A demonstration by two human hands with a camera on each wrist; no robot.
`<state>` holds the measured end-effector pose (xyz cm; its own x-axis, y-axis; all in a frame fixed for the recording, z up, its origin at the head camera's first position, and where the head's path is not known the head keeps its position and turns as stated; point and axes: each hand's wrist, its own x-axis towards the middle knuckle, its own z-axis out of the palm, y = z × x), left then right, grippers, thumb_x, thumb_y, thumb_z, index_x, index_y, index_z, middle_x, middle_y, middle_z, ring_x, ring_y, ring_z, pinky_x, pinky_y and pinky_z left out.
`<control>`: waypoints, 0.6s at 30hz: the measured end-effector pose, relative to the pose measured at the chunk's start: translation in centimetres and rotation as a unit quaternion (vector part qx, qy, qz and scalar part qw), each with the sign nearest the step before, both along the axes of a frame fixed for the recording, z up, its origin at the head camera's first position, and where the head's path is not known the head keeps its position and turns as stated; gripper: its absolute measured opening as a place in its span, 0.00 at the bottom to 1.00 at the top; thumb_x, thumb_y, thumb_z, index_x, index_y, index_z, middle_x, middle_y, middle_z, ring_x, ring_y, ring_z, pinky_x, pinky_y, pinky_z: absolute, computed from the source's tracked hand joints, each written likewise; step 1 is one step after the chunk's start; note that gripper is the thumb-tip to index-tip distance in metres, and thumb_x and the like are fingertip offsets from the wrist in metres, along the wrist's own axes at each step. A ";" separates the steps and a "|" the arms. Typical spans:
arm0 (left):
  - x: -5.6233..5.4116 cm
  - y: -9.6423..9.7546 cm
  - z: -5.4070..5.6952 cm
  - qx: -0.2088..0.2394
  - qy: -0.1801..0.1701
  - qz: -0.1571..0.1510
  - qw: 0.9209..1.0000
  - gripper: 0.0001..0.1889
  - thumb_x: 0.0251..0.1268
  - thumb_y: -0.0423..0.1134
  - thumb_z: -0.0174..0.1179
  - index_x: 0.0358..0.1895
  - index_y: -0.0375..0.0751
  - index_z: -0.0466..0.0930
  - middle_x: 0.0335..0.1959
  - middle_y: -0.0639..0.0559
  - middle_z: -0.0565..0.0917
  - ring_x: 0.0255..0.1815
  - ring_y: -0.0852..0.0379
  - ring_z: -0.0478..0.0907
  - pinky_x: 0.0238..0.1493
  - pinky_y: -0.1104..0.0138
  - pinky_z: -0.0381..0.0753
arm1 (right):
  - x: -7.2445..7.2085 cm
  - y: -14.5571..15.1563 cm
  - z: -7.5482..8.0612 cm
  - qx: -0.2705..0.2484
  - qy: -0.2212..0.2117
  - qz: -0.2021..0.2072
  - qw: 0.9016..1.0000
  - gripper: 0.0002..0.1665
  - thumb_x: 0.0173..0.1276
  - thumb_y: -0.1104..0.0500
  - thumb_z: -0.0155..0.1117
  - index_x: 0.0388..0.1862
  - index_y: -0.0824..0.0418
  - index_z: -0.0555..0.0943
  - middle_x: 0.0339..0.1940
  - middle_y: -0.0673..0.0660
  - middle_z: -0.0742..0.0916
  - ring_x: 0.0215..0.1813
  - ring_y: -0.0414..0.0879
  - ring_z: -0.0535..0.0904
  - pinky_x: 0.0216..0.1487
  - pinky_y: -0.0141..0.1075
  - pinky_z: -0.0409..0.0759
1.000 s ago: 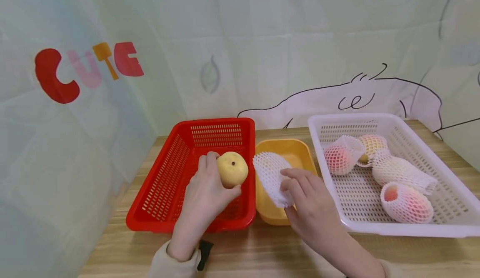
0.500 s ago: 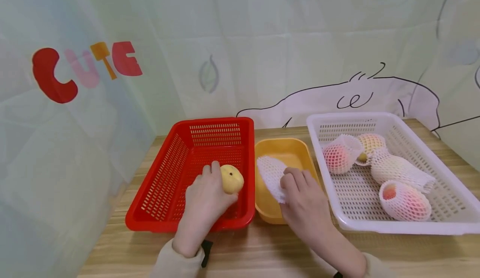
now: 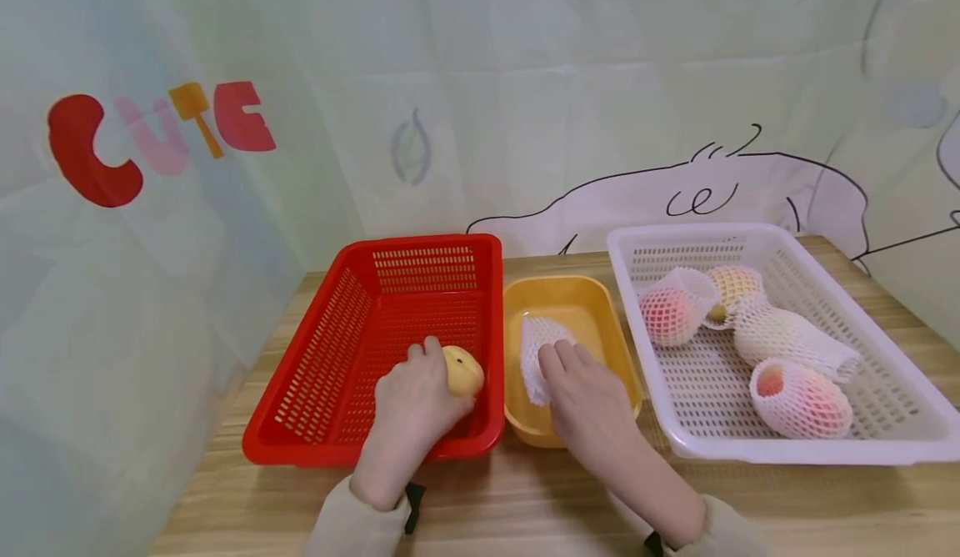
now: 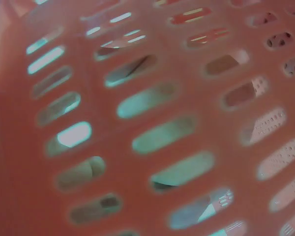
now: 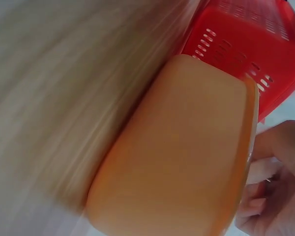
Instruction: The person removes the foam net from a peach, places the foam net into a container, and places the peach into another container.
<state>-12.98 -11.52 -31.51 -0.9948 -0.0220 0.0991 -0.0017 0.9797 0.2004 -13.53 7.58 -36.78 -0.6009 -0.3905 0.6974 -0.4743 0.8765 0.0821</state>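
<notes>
My left hand is low inside the red basket, gripping a round yellow fruit with a small dark dot near its top. The hand hides the fruit's left side. Over the yellow-orange tray, my right hand pinches a white foam fruit net, which hangs down into the tray. In the right wrist view, the curled fingers are at the tray's rim and the net is hidden. Only the red basket's slotted wall fills the left wrist view.
A white basket on the right holds several fruits in foam nets, among them a pink one at the front. The three containers stand side by side on a wooden table. A printed cloth hangs behind.
My left hand has lowered the yellow fruit deeper into the red basket. My right hand has moved down and slightly left, bringing the foam net lower into the tray.
</notes>
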 end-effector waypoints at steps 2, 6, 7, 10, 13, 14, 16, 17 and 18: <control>0.0 0.0 -0.1 -0.002 -0.004 0.001 1.000 0.28 0.42 0.48 0.71 0.43 0.33 0.70 0.30 0.42 0.75 0.24 0.47 0.75 0.27 0.55 0.80 | -0.1 -0.1 -0.1 0.007 -0.023 -0.009 1.000 0.15 0.45 0.74 0.57 0.27 0.59 0.65 0.21 0.51 0.66 0.22 0.44 0.62 0.17 0.26 0.49; 0.0 0.0 -0.2 -0.008 -0.013 0.002 1.000 0.28 0.42 0.48 0.71 0.43 0.33 0.71 0.29 0.42 0.75 0.24 0.48 0.75 0.28 0.55 0.80 | -0.5 -0.3 -0.3 0.013 -0.054 -0.017 0.998 0.16 0.46 0.73 0.59 0.28 0.59 0.65 0.21 0.51 0.67 0.20 0.43 0.64 0.14 0.28 0.51; 0.0 0.0 -0.2 -0.009 -0.016 0.002 1.000 0.29 0.42 0.48 0.71 0.43 0.33 0.71 0.29 0.42 0.75 0.24 0.48 0.75 0.28 0.55 0.80 | -0.6 -0.4 -0.4 0.016 -0.059 -0.019 0.998 0.16 0.46 0.72 0.60 0.28 0.59 0.65 0.21 0.51 0.67 0.20 0.43 0.65 0.14 0.28 0.52; -0.1 0.0 -0.3 -0.015 -0.028 0.004 0.999 0.30 0.42 0.48 0.72 0.45 0.32 0.71 0.30 0.41 0.75 0.25 0.47 0.75 0.29 0.54 0.80 | -0.9 -0.5 -0.6 0.020 -0.077 -0.020 0.997 0.17 0.46 0.71 0.63 0.29 0.59 0.66 0.21 0.51 0.68 0.21 0.44 0.67 0.14 0.29 0.55; -0.3 0.0 -0.5 -0.019 -0.037 0.004 0.999 0.33 0.43 0.49 0.72 0.48 0.31 0.71 0.32 0.41 0.76 0.27 0.47 0.76 0.31 0.53 0.81 | -1.1 -0.7 -0.7 0.025 -0.094 -0.022 0.995 0.16 0.48 0.69 0.65 0.30 0.59 0.67 0.22 0.51 0.69 0.22 0.45 0.69 0.14 0.29 0.56; -0.3 0.1 -0.5 -0.020 -0.039 0.003 0.999 0.33 0.43 0.49 0.72 0.49 0.31 0.71 0.32 0.41 0.76 0.27 0.47 0.76 0.31 0.53 0.81 | -1.1 -0.7 -0.8 0.025 -0.100 -0.021 0.994 0.16 0.49 0.69 0.65 0.30 0.59 0.67 0.22 0.51 0.69 0.22 0.44 0.69 0.14 0.29 0.57; -0.4 0.1 -0.6 -0.021 -0.040 0.002 0.999 0.33 0.43 0.49 0.71 0.49 0.31 0.71 0.32 0.41 0.76 0.28 0.46 0.77 0.32 0.53 0.81 | -1.1 -0.7 -0.9 0.025 -0.109 -0.017 0.994 0.15 0.50 0.68 0.65 0.30 0.59 0.68 0.22 0.51 0.69 0.22 0.44 0.68 0.14 0.30 0.58; -0.4 0.1 -0.6 -0.022 -0.040 0.001 0.999 0.32 0.43 0.49 0.71 0.48 0.31 0.71 0.32 0.41 0.76 0.28 0.46 0.77 0.32 0.53 0.80 | -1.1 -0.7 -0.9 0.023 -0.114 -0.013 0.993 0.15 0.50 0.68 0.65 0.30 0.59 0.68 0.22 0.51 0.70 0.22 0.44 0.68 0.14 0.30 0.58; -0.4 0.1 -0.7 -0.021 -0.041 0.001 0.999 0.32 0.43 0.49 0.71 0.48 0.31 0.71 0.32 0.41 0.76 0.28 0.46 0.77 0.31 0.53 0.80 | -1.1 -0.6 -1.0 0.018 -0.121 -0.007 0.992 0.16 0.49 0.68 0.66 0.30 0.59 0.68 0.22 0.51 0.70 0.22 0.44 0.68 0.15 0.30 0.59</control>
